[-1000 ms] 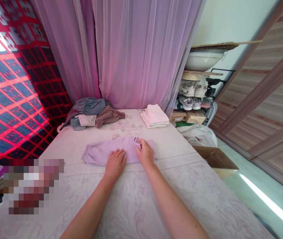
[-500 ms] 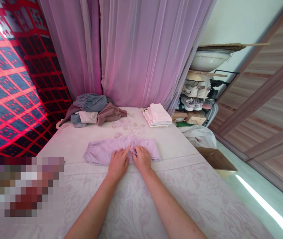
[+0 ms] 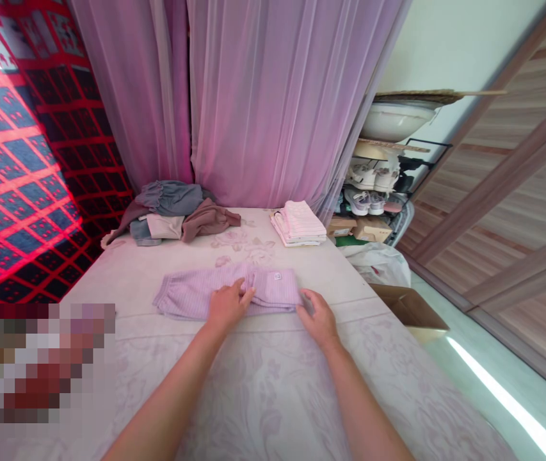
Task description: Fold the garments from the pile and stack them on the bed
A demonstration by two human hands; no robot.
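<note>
- Lying crosswise on the floral cover (image 3: 273, 410), the lilac garment (image 3: 191, 296) is a ribbed, folded strip with a small white label (image 3: 277, 276) near its right end.
- The left hand (image 3: 228, 306) rests on the garment's near edge around the middle, fingers open and lying on the fabric, with no visible pinch.
- The right hand (image 3: 318, 318) sits just beside the garment's right end, fingers spread and slightly curved, holding nothing. I cannot tell whether the fingertips touch the fabric.
- Risk: the soft knit could slip or bunch, since only the left hand weighs on it, and any drag from that hand could skew the folded layers.
- Risk: the unweighted right end could spring loose or lose its edge alignment if brushed by the right hand.
- Beyond the garment lie a pink striped stack (image 3: 297, 223) and, further left, a loose clothes heap (image 3: 171, 211).
- Past the garment's right end are a white bag (image 3: 378, 264) and a cardboard box (image 3: 409, 307), with a shoe rack (image 3: 369, 192) behind them.
- Left of the garment, a pixelated patch (image 3: 47, 362) hides whatever is there.
</note>
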